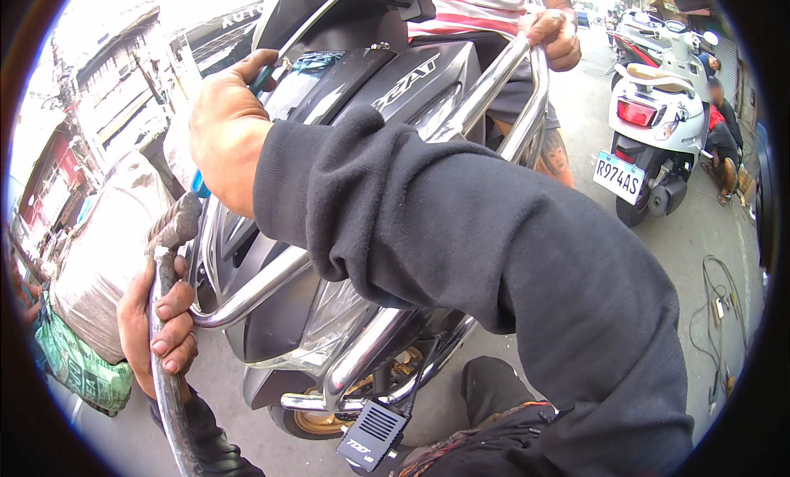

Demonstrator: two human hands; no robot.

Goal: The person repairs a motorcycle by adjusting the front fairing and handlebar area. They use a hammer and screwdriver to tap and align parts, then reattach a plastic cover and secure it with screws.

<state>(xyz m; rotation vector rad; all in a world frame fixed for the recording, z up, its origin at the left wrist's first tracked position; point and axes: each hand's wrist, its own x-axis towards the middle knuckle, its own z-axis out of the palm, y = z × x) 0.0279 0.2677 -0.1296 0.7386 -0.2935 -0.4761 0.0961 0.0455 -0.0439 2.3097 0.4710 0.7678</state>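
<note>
My right arm, in a black sleeve, crosses the view to the left. My right hand (230, 127) is closed around the blue handle (197, 183) of what looks like a long screwdriver, its thin metal shaft (317, 18) slanting up beside the motor scooter's dark body. At the lower left, my left hand (164, 325) wraps the worn metal handle of a hammer (169, 395), with its thick head (175, 222) above the fist. Close by is a bent chrome guard bar (247, 300) on the grey-black scooter (280, 325). My right arm hides part of the scooter.
Across the scooter, another person's hand (551, 37) grips the chrome tubing (494, 82). A white scooter (658, 107) is parked at the right, near cables (717, 312) on the pavement. Left are a pale covered bundle (115, 255) and green sack (86, 362). A small black box (372, 436) hangs below.
</note>
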